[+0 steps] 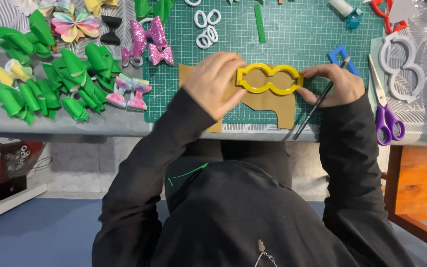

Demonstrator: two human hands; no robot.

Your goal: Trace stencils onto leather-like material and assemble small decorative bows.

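A yellow plastic template (270, 78) shaped like two joined rings lies on a tan sheet of material (268, 103) on the green cutting mat (282, 34). My left hand (212, 81) presses on the template's left end and the sheet. My right hand (333, 84) touches the template's right end and holds a dark pencil (316, 106) that slants down toward the table's front edge.
Purple-handled scissors (385, 109) lie at the right beside a white template (402, 66). A blue frame template (343, 55) sits by my right hand. Green bows (40, 84), pink glitter bows (149, 42) and small white rings (206, 29) cover the left and back.
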